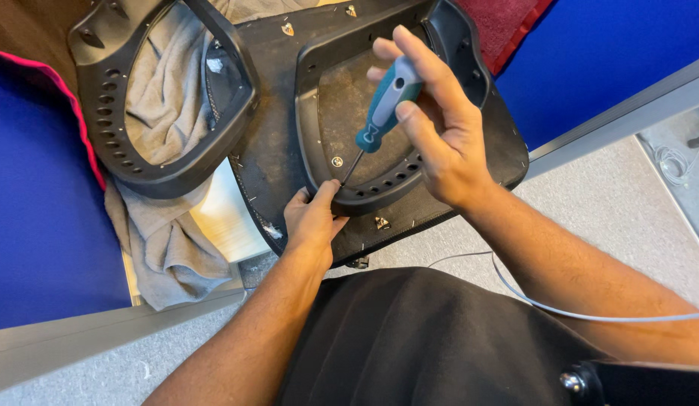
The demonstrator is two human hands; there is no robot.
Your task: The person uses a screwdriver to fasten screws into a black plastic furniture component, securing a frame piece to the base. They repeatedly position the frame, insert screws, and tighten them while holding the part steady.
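Nearest the person, the left hand (pixel 312 218) presses down on the near rim of a black plastic frame (pixel 379 192), fingers curled over its edge and thumb beside the tool tip, holding nothing loose. That frame lies on a black seat panel (pixel 270 143), whose near edge overhangs the grey floor (pixel 627 203). Just above, the right hand (pixel 432 128) is closed around one teal-handled screwdriver (pixel 383 113), its thin shaft slanting down to the frame's near inner edge (tip beside the left thumb). One silver screw (pixel 337 162) sits inside the frame. Farther left, a second black frame (pixel 139 162) rests on grey cloth (pixel 158 225), beside a blue panel (pixel 41 225). Open floor lies right.
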